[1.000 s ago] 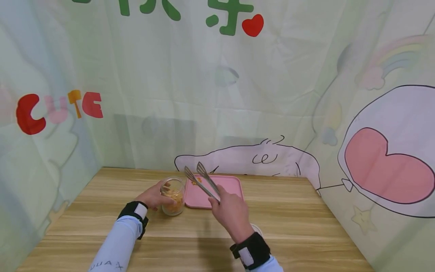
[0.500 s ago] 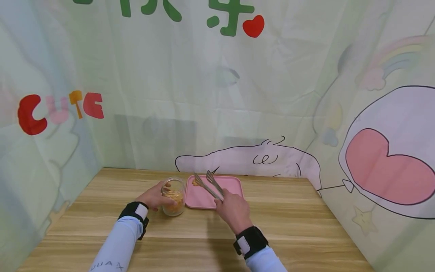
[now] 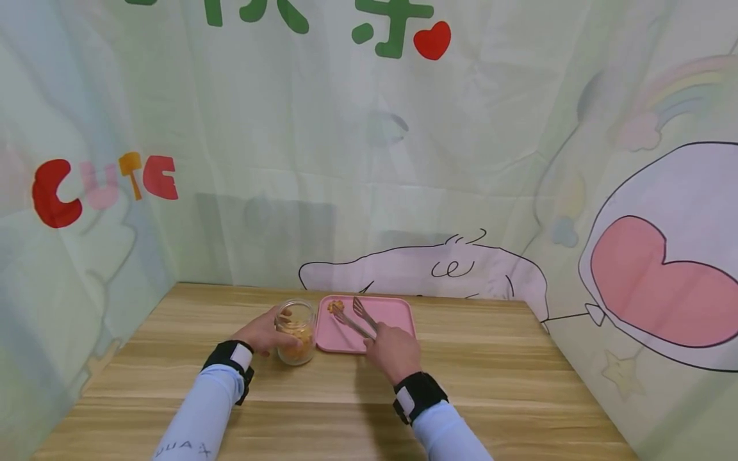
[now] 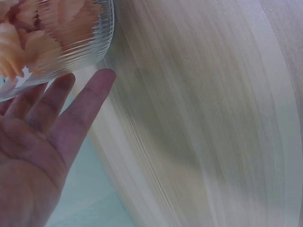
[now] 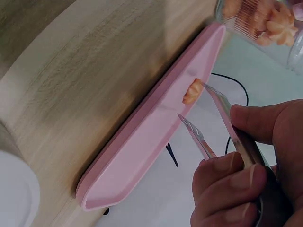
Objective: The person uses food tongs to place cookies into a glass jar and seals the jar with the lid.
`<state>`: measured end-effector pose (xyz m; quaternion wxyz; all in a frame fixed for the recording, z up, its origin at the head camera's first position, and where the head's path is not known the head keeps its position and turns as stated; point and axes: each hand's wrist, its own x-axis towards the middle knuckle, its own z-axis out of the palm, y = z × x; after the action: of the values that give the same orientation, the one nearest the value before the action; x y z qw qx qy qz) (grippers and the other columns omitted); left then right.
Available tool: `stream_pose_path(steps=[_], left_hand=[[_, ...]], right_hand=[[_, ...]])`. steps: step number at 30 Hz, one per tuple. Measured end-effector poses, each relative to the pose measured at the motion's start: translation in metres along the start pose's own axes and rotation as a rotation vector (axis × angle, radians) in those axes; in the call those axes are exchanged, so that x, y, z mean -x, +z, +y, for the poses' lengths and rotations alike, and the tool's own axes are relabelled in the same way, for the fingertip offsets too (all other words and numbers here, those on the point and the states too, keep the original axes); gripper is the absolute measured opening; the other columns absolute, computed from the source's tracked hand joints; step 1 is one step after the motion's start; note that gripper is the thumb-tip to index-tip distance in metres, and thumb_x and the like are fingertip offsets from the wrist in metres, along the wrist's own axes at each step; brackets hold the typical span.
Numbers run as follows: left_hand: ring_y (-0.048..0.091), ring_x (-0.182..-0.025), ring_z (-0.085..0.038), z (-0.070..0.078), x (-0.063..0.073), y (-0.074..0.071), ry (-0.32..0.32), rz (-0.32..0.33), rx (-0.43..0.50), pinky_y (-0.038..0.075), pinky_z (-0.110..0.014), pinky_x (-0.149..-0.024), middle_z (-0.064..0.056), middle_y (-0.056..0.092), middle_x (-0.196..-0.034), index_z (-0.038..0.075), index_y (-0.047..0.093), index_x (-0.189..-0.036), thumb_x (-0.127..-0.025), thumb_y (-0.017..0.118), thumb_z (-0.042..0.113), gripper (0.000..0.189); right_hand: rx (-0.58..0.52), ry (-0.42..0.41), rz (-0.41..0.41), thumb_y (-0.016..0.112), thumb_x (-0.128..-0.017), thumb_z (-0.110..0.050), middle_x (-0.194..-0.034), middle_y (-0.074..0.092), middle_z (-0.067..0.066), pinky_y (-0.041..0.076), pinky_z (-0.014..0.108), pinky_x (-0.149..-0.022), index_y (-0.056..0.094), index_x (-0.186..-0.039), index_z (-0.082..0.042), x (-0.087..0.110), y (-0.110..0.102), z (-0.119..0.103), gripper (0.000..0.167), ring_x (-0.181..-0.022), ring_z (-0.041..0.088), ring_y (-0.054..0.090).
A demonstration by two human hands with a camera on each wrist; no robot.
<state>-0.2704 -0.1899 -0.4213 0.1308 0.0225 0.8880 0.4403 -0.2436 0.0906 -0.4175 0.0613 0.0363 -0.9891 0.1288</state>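
With the thumb in front and fingers behind, my left hand (image 3: 262, 333) grips a clear glass jar (image 3: 296, 353). The jar is open on top and partly filled with flower-shaped cookies (image 5: 281, 29). To its right lies a pink tray (image 3: 394, 315), bearing a small golden cookie (image 3: 336, 307) near the far left corner. My right hand (image 3: 398, 353) holds metal tongs (image 3: 356, 326) with slotted ends, their arms spread apart. In the right wrist view one tip is right at the cookie's edge; the other is lower, over the tray.
The wooden table (image 3: 323, 410) meets a printed cloth backdrop (image 3: 259, 160) just behind the tray. A round white object (image 5: 16, 191) stands on the table near my right wrist, partly cut off in that view.
My right hand has lowered the tongs to the tray, their tips coming down to the cookie's side. My left hand and the jar have stayed in place.
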Motion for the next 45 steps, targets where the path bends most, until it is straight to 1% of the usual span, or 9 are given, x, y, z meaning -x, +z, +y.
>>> stream_pose_path(steps=[3, 8, 14, 18, 25, 31, 38, 45], left_hand=[[0.057, -0.123, -0.048, 0.001, 0.001, -0.001, -0.002, -0.003, 0.003, 0.059, -0.053, -0.079, -0.033, 0.049, -0.148, -0.001, 0.041, -0.152, -0.087, 0.087, 0.025, 0.083], [0.056, -0.123, -0.049, 0.001, 0.000, -0.001, -0.002, -0.003, 0.006, 0.059, -0.055, -0.080, -0.033, 0.048, -0.147, -0.001, 0.041, -0.151, -0.087, 0.087, 0.026, 0.084], [0.055, -0.125, -0.050, -0.001, -0.002, 0.000, 0.002, -0.004, 0.005, 0.059, -0.056, -0.080, -0.034, 0.049, -0.148, -0.002, 0.041, -0.151, -0.087, 0.087, 0.025, 0.084], [0.056, -0.124, -0.050, 0.000, -0.001, 0.000, 0.003, -0.003, 0.007, 0.059, -0.054, -0.079, -0.034, 0.049, -0.147, -0.002, 0.041, -0.152, -0.087, 0.088, 0.026, 0.084], [0.056, -0.124, -0.049, -0.002, -0.002, 0.000, 0.006, -0.003, 0.008, 0.059, -0.051, -0.077, -0.033, 0.050, -0.147, -0.002, 0.041, -0.152, -0.086, 0.088, 0.026, 0.085], [0.055, -0.124, -0.049, -0.003, -0.002, 0.001, 0.003, 0.000, 0.008, 0.058, -0.052, -0.077, -0.034, 0.049, -0.148, -0.002, 0.041, -0.152, -0.086, 0.087, 0.026, 0.085], [0.056, -0.123, -0.049, 0.000, 0.001, 0.001, 0.001, 0.005, 0.002, 0.059, -0.054, -0.079, -0.034, 0.049, -0.147, -0.004, 0.039, -0.153, -0.087, 0.087, 0.027, 0.087], [0.056, -0.119, -0.047, -0.003, 0.000, 0.002, 0.002, 0.011, -0.004, 0.058, -0.051, -0.077, -0.033, 0.051, -0.145, -0.003, 0.040, -0.153, -0.086, 0.088, 0.028, 0.088]], right_hand=[[0.009, 0.017, -0.031, 0.078, -0.096, -0.036, -0.069, 0.058, 0.003, 0.042, 0.035, -0.055, 0.073, -0.106, -0.007, -0.005, 0.002, -0.004, 0.031, -0.062, 0.022, 0.054], [0.012, 0.040, -0.070, 0.077, -0.097, -0.037, -0.072, 0.059, 0.005, 0.047, 0.039, -0.059, 0.071, -0.108, -0.007, -0.016, 0.007, -0.012, 0.033, -0.065, 0.023, 0.056], [0.023, 0.040, -0.052, 0.077, -0.097, -0.036, -0.070, 0.058, 0.006, 0.050, 0.039, -0.057, 0.070, -0.113, -0.006, -0.025, 0.018, -0.017, 0.035, -0.061, 0.023, 0.055], [0.007, 0.048, -0.056, 0.077, -0.098, -0.035, -0.071, 0.058, 0.006, 0.051, 0.039, -0.058, 0.069, -0.120, -0.005, -0.027, 0.023, -0.018, 0.038, -0.062, 0.023, 0.055], [0.008, 0.026, -0.032, 0.077, -0.098, -0.031, -0.071, 0.058, 0.005, 0.052, 0.039, -0.057, 0.070, -0.116, -0.006, -0.029, 0.028, -0.016, 0.032, -0.061, 0.022, 0.055], [0.013, -0.022, 0.008, 0.078, -0.097, -0.028, -0.075, 0.062, 0.007, 0.055, 0.042, -0.060, 0.072, -0.118, -0.004, -0.022, 0.029, -0.013, 0.033, -0.065, 0.023, 0.060], [0.022, -0.026, 0.043, 0.080, -0.096, -0.025, -0.072, 0.060, 0.007, 0.054, 0.043, -0.058, 0.070, -0.109, -0.002, -0.006, 0.027, -0.012, 0.028, -0.063, 0.023, 0.059], [0.030, -0.029, 0.091, 0.082, -0.093, -0.024, -0.070, 0.059, 0.007, 0.054, 0.042, -0.055, 0.068, -0.102, -0.002, 0.007, 0.026, -0.012, 0.028, -0.060, 0.023, 0.059]])
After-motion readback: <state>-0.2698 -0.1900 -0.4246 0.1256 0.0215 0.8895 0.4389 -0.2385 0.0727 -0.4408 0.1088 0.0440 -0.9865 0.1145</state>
